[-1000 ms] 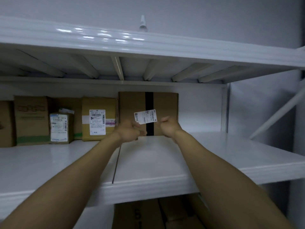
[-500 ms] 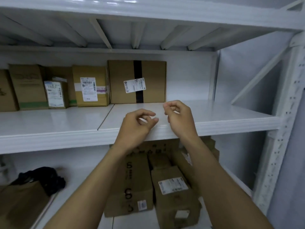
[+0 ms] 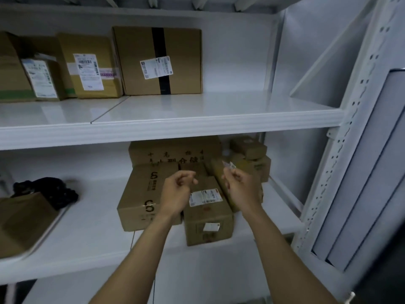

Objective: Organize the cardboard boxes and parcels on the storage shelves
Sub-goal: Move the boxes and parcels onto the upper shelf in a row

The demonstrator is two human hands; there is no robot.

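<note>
While both forearms are reaching forward in front of the lower shelf (image 3: pixel 87 238), the right hand (image 3: pixel 240 189) is holding its grip pressed together, thumb and forefinger pinching a small pale scrap (image 3: pixel 229 165) that is sticking up above the fingertips; what the scrap is made of is too blurred to tell. The left hand (image 3: pixel 176 194) is hovering just beside it, back toward the camera, its grip curled in with the fingertips meeting the thumb and nothing showing between them. Neither hand is touching a parcel. Directly beneath them a labelled box (image 3: pixel 208 218) is lying on the lower shelf, touching a box printed with S marks (image 3: pixel 142 194) on its left, with a larger printed box (image 3: pixel 175 152) behind and small stacked boxes (image 3: pixel 249 148) at the right. On the upper shelf (image 3: pixel 197 119) a box with black tape (image 3: pixel 135 62) is standing upright against the back wall, at the right end of a row of labelled parcels (image 3: pixel 92 66). A black bundle (image 3: pixel 48 189) is lying at the far left of the lower shelf
</note>
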